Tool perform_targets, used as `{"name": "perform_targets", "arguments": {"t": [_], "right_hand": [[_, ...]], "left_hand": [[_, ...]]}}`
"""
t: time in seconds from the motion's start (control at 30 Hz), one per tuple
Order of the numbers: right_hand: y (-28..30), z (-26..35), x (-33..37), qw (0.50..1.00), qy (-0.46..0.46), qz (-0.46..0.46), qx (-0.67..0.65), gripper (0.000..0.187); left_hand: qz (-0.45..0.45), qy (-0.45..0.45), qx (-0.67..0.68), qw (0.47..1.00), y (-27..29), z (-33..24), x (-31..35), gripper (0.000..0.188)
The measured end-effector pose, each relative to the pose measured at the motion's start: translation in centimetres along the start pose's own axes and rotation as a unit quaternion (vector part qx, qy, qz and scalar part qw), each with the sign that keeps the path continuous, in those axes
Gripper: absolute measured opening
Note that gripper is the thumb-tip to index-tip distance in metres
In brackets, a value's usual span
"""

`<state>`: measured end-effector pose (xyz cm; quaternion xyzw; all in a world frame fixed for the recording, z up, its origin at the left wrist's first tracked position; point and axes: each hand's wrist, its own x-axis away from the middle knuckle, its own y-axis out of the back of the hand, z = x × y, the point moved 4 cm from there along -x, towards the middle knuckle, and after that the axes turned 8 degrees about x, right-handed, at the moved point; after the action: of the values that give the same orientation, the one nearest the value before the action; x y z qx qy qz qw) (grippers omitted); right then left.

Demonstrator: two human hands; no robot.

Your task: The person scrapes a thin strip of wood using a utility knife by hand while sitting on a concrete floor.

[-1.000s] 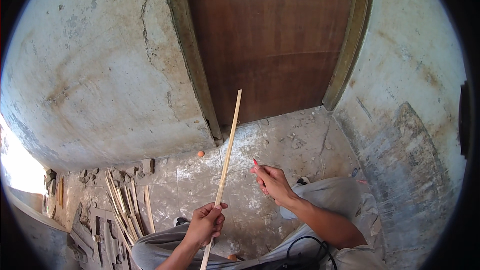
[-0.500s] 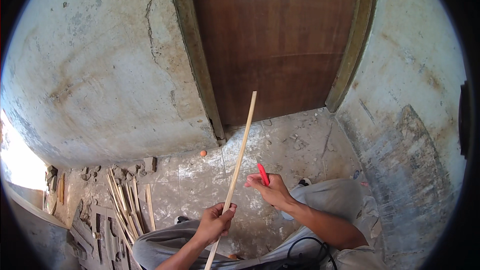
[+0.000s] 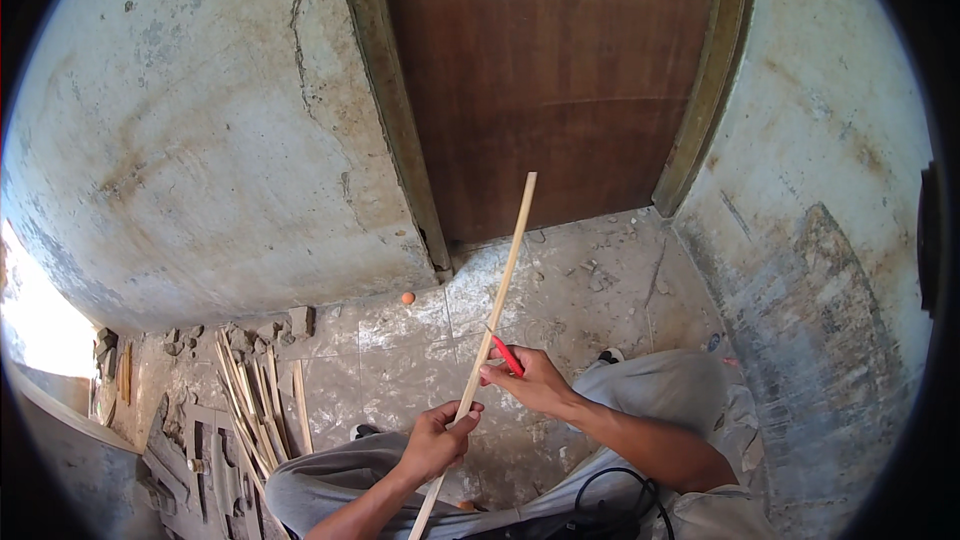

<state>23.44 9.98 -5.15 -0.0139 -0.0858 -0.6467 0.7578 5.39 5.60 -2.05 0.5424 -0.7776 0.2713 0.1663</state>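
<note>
A long pale wooden strip slants up and away from my lap, its far end in front of the door. My left hand is closed around its lower part, thumb on top. In my right hand is a red utility knife, gripped between thumb and fingers. The knife's blade end meets the strip above my left hand, and my right fingertips are against the strip's edge. Whether the blade cuts into the wood is too small to tell.
Several more wooden strips lean in a bundle beside my left knee, near grey scrap pieces. Stone chunks lie along the cracked wall. An orange ball-like thing rests on the dusty floor before the brown door.
My right hand has moved left with the utility knife, bringing it from beside the strip onto it. The strip's far end has tilted slightly right.
</note>
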Motion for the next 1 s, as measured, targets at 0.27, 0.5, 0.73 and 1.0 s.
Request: {"name": "perform_targets", "arguments": {"t": [0.27, 0.5, 0.73, 1.0], "right_hand": [[0.6, 0.3, 0.3, 0.993, -0.030, -0.026, 0.116, 0.032], [1.7, 0.9, -0.2, 0.995, -0.042, -0.069, 0.066, 0.027], [2.7, 2.1, -0.6, 0.991, -0.038, -0.036, 0.127, 0.031], [1.3, 4.3, 1.3, 0.918, 0.223, -0.061, 0.321, 0.036]], "left_hand": [[0.033, -0.028, -0.111, 0.993, -0.2, 1.3, -0.7, 0.035], [-0.007, -0.126, -0.253, 0.959, 1.0, 2.2, -0.5, 0.045], [-0.102, -0.169, -0.307, 0.931, 0.7, 0.6, 0.0, 0.029], [-0.058, -0.162, -0.182, 0.968, 1.9, 1.7, -1.9, 0.034]]}}
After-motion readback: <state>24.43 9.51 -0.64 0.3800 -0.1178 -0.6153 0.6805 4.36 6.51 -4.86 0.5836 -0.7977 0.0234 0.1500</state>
